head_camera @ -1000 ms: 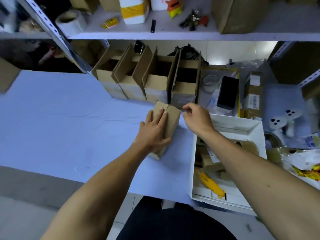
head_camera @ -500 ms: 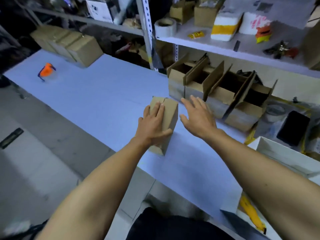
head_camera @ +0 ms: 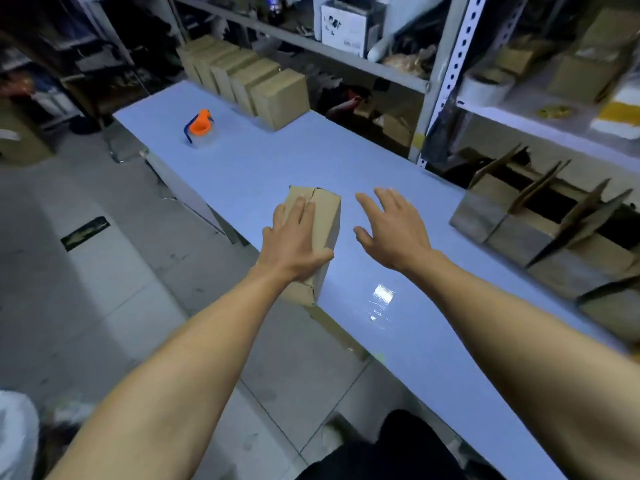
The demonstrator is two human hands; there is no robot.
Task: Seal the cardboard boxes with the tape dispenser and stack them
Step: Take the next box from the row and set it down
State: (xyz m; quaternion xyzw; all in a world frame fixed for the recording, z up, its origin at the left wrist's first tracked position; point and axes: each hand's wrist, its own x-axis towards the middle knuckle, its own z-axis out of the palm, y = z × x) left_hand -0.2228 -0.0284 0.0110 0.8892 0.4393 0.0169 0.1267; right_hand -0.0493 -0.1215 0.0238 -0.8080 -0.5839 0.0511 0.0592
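left hand (head_camera: 294, 237): fingers flat and together, pressing the closed flaps of the cardboard box (head_camera: 317, 233), thumb hooked on its right side.
right hand (head_camera: 389, 230): fingers spread and straight, holding nothing, hovering just right of the box.
box: near the table (head_camera: 398, 341) front edge, long axis running from 6 toward 12, flap seam untaped.
tape dispenser (head_camera: 200, 128): orange, far off at about 10 o'clock from both hands, well apart.
key relation: the left hand is nearer the dispenser but busy pinning the flaps; the free right hand would likely cross over the box.
stack: 5 closed boxes (head_camera: 249, 81) in a row at 11 o'clock.
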